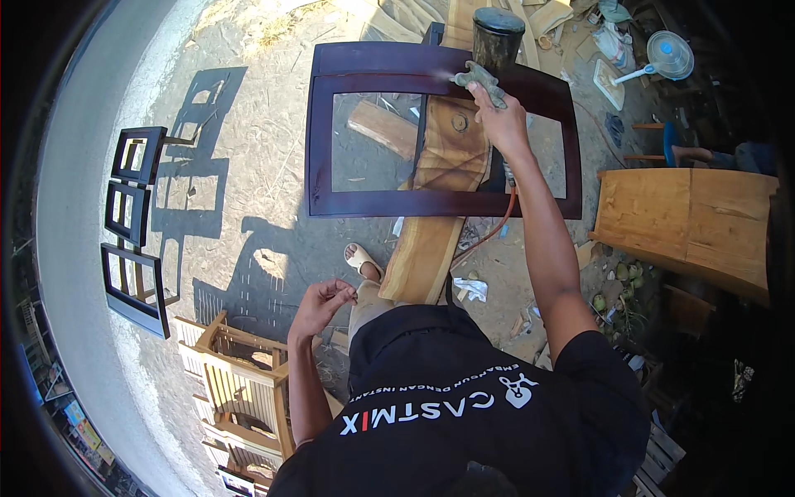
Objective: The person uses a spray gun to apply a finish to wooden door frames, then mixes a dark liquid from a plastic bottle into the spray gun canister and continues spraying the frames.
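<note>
My right hand (502, 116) is wrapped round a stained metal spray gun (480, 81). A pale mist leaves its nozzle toward the left, over the top rail of a dark reddish-brown wooden frame (373, 62). Right by the gun is a dark lidded cylindrical container (498, 41); whether it is joined to the gun I cannot tell. An orange hose (500, 225) runs down from below my right hand. My left hand (323, 305) hangs beside my leg, its fingers curled in toward the thumb, with nothing seen in them.
Under the frame lies a long wooden plank (426, 257). Several small dark frames (132, 207) stand at the left by the road. Slatted wooden furniture (244, 373) is at lower left. A wooden cabinet (683, 219) and a fan (669, 55) are at the right, near another person's leg.
</note>
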The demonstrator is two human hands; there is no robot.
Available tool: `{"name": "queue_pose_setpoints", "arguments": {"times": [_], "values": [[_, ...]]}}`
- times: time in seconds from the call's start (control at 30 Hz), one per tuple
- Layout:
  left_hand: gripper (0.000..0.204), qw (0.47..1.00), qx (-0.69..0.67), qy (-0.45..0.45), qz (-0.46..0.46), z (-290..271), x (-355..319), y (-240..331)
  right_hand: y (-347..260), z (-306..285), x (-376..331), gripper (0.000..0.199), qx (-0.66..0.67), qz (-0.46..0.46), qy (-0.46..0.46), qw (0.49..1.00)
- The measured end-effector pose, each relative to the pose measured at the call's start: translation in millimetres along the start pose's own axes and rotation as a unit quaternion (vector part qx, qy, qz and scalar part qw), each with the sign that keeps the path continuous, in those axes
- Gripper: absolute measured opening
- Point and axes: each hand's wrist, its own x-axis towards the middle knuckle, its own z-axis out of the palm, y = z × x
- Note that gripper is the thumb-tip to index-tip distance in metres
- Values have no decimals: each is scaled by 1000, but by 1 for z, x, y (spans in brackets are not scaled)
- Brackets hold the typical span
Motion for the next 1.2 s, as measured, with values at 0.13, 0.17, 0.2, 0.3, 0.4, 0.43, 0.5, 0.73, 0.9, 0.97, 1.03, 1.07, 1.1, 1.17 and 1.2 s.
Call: {"name": "queue_pose_setpoints", "arguments": {"times": [0.13,0.17,0.2,0.3,0.4,0.43,0.5,0.73,0.9,0.97,1.03,1.07,1.1,1.17,1.2], "values": [[27,947,4,-59,315,31,-13,156,-49,54,-12,58,-6,-42,-47,998],[30,904,3,-92,418,43,-17,189,-56,67,-10,58,-12,-50,-52,997],[33,873,-33,-124,470,59,-29,219,-53,88,-4,55,-2,-93,-33,995],[35,784,-189,-218,549,98,-58,267,-86,126,-10,54,1,-125,-73,989],[34,742,-324,-251,530,127,-82,271,-104,138,-11,53,49,-127,-120,983],[33,736,-339,-261,525,130,-83,272,-105,138,-9,52,53,-127,-124,983],[31,738,-286,-278,544,114,-71,285,-107,137,-8,55,35,-139,-101,985],[31,732,-310,-222,565,140,-59,292,-51,72,16,62,2,-65,-48,997],[46,837,-186,-135,496,130,-15,245,31,0,30,64,-29,-22,41,999],[41,892,-94,-35,440,120,8,207,56,-31,31,63,-30,22,62,997],[32,946,-51,43,319,113,22,172,74,-62,31,62,-24,91,62,994],[30,958,-38,60,279,109,29,154,86,-79,31,61,-26,101,66,992],[29,968,-23,79,239,105,35,137,103,-87,33,64,-26,61,121,990],[27,977,5,108,182,93,44,98,131,-108,42,65,-20,92,144,985],[26,979,18,119,164,86,45,77,139,-118,45,65,-30,107,152,982]]}}
